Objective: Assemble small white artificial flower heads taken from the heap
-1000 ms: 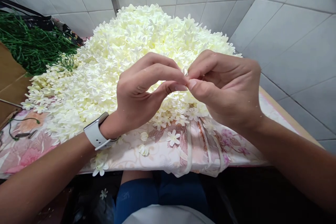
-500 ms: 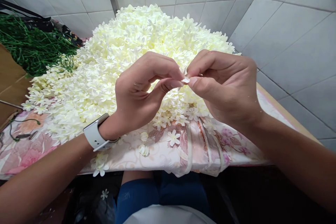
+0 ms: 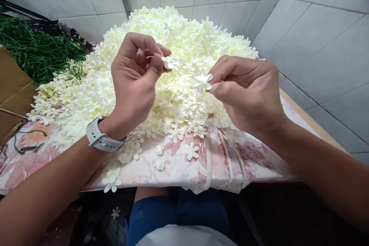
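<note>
Between the thumb and fingers of my left hand (image 3: 137, 73) is a small white artificial flower (image 3: 170, 63), its petals pointing right. My right hand (image 3: 248, 92) pinches another white artificial flower (image 3: 201, 81) at its edge, petals turned left. The two flowers are apart, with a short gap between my hands. Both hands are raised over a large heap of cream-white artificial flowers (image 3: 173, 34). A white watch strap (image 3: 103, 138) circles my left wrist.
The heap rests on a floral-patterned cloth (image 3: 138, 177) over the table. Green plastic stems (image 3: 37, 50) lie at the left, behind a cardboard box (image 3: 13, 88). Tiled walls (image 3: 325, 54) enclose the back and right. A loose flower (image 3: 191, 150) lies near the front edge.
My hands were together at one small white piece. My left hand has moved left and up, away from my right, and a separate flower now shows in each hand.
</note>
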Motion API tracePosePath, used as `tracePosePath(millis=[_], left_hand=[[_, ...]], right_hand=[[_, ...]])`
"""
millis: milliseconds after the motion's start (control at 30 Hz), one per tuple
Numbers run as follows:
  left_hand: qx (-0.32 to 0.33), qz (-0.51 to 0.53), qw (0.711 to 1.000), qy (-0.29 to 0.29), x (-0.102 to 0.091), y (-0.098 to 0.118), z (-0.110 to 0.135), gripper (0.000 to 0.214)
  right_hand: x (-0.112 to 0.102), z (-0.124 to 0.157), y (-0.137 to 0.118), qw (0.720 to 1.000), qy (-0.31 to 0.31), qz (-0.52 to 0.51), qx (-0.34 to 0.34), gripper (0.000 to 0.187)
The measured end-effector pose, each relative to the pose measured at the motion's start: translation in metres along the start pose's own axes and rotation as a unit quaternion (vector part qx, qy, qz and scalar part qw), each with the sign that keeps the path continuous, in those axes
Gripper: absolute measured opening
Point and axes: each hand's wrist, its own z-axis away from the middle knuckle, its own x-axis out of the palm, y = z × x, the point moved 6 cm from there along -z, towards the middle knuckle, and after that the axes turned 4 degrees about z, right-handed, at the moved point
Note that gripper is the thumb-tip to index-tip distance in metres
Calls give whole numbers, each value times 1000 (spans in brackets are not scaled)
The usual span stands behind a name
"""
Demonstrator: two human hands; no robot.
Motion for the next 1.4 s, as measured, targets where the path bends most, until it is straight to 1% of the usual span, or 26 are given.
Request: tracePosePath(millis=[67, 167, 233, 333, 433, 533, 600, 700, 767, 867, 967, 1033, 1100, 1267, 1400], left_hand=[[-4, -28, 1000, 1, -6, -6, -3, 18], [36, -64, 997, -3, -6, -9, -3, 19], [59, -68, 996, -7, -2, -7, -1, 20], [83, -61, 994, -20, 6, 4, 0, 18], [92, -58, 994, -32, 12, 16, 0, 16], [99, -65, 991, -60, 18, 23, 1, 17], [100, -71, 988, -90, 22, 26, 3, 19], [102, -65, 986, -117, 29, 29, 6, 14], [107, -47, 988, -99, 29, 33, 7, 15], [122, -36, 989, -71, 28, 40, 9, 18], [136, -85, 983, -88, 28, 42, 9, 13], [139, -113, 979, -99, 26, 41, 9, 7], [140, -120, 977, -107, 25, 40, 10, 6], [150, -122, 975, -113, 26, 40, 10, 10], [136, -133, 974, -122, 29, 44, 11, 9]], right_hand=[[-1, 0, 1, 1000, 9, 12, 18, 20], [-3, -1, 5, 999, 25, 13, 31, 19], [-4, -2, 8, 998, 36, 18, 38, 20], [-7, -3, 9, 996, 57, 59, 28, 21], [-7, -2, 3, 993, 66, 96, -11, 20], [-4, 1, -6, 990, 62, 105, -76, 21], [-1, 3, -12, 986, 44, 110, -114, 18], [2, 5, -16, 984, 13, 114, -137, 15], [2, 4, -17, 985, 1, 110, -135, 15], [3, 2, -17, 989, -18, 99, -113, 14], [4, 1, -16, 992, -31, 61, -102, 16], [4, 1, -14, 995, -30, 29, -95, 20], [4, 1, -11, 997, -27, 6, -78, 20], [3, 1, -9, 998, -31, 10, -56, 21], [3, 2, -10, 998, -28, 24, -50, 19]])
